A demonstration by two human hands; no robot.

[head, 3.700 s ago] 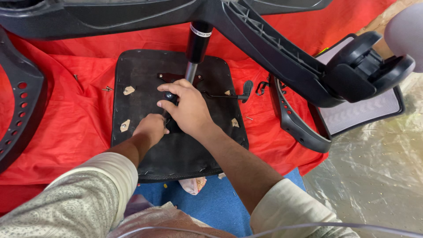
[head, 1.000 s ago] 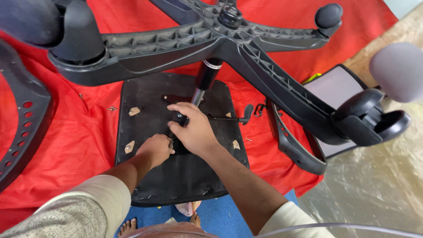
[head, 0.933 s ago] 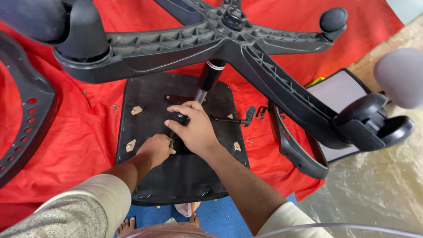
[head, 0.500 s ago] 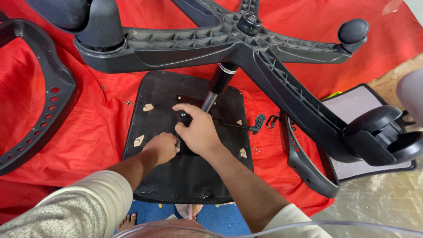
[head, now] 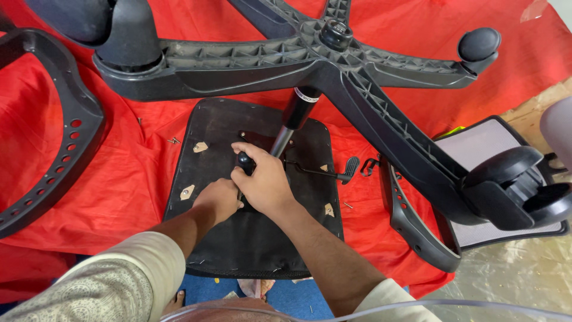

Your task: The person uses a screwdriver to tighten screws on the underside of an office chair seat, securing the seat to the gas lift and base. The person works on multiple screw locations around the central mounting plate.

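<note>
Right hand point(head: 265, 182) closed around black knob point(head: 245, 160); left hand point(head: 218, 200) fisted on seat underside point(head: 256, 244), just beside.

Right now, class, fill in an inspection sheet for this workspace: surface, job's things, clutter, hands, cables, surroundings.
Surface: red cloth, wrinkled.
Job's things: upturned black seat pan; gas-lift column carrying five-star caster base; lever sticking out to one side.
Clutter: loose screws; armrest frame; mesh backrest.
Hands: left hand pressing on the seat pan; right hand gripping a black knob.
Cables: nothing seen.
Surroundings: bare floor.
</note>
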